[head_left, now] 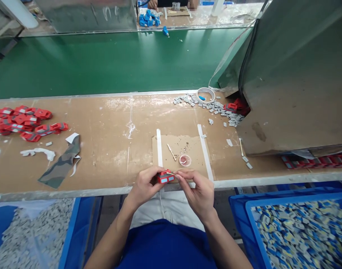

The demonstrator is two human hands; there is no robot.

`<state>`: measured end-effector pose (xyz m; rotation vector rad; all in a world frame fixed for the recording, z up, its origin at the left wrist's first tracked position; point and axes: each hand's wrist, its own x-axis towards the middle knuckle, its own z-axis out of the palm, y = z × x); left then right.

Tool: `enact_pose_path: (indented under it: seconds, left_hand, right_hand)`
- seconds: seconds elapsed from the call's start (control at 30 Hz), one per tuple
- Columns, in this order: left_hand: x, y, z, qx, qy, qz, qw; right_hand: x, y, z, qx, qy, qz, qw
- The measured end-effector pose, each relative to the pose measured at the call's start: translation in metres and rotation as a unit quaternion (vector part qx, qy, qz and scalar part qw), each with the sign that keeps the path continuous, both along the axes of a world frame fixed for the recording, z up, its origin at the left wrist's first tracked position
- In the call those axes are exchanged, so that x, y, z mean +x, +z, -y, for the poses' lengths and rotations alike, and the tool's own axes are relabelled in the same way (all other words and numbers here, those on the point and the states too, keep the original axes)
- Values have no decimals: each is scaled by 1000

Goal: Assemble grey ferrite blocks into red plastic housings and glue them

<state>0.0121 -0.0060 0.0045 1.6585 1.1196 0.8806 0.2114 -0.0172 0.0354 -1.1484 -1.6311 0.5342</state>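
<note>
A red toy vehicle part [165, 177] with pale blue windows is held in my left hand [145, 185] at the table's front edge. My right hand [198, 189] pinches a thin cotton swab [171, 173], its tip at the top of the red part. Just beyond my hands, a small round cup [185, 160] with reddish contents stands on a taped cardboard sheet [173, 142]. Another swab or thin stick [171, 152] lies left of the cup.
Red parts [25, 121] are heaped at the left, near a camouflage cloth [61, 164]. Small grey pieces [213, 106] and a tape roll [205, 95] lie back right, beside a large metal housing [294, 82]. Blue bins [248, 209] flank me. Beyond the green belt [103, 63], a person's hands show.
</note>
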Motion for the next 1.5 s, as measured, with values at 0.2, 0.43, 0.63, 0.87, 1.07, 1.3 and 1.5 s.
enact_pose_path:
  seconds: [0.2, 0.43, 0.63, 0.87, 1.07, 1.3, 1.5]
  left_hand:
    - [1, 3, 0, -3, 7, -7, 1000]
    - [3, 3, -1, 9, 18, -9, 1000]
    - [2, 4, -1, 15, 13, -3, 1000]
    - [0, 3, -2, 9, 17, -19, 1000]
    - [-2, 4, -5, 18, 10, -1, 1000]
    - [-1, 8, -7, 8, 8, 22, 1000]
    - [-2, 9, -6, 30, 13, 20, 999]
  right_hand:
    - [1, 1, -1, -6, 0, 18, 1000]
    - [-4, -1, -4, -24, 12, -12, 1000]
    - [19, -8, 2, -61, -44, -87, 993]
    - [37, -22, -17, -51, -112, -21, 992]
    - [43, -27, -21, -59, -65, 34, 996]
    - [137, -22, -111, -97, -207, 268, 936]
    - [175, -38, -171, -145, -185, 417, 878]
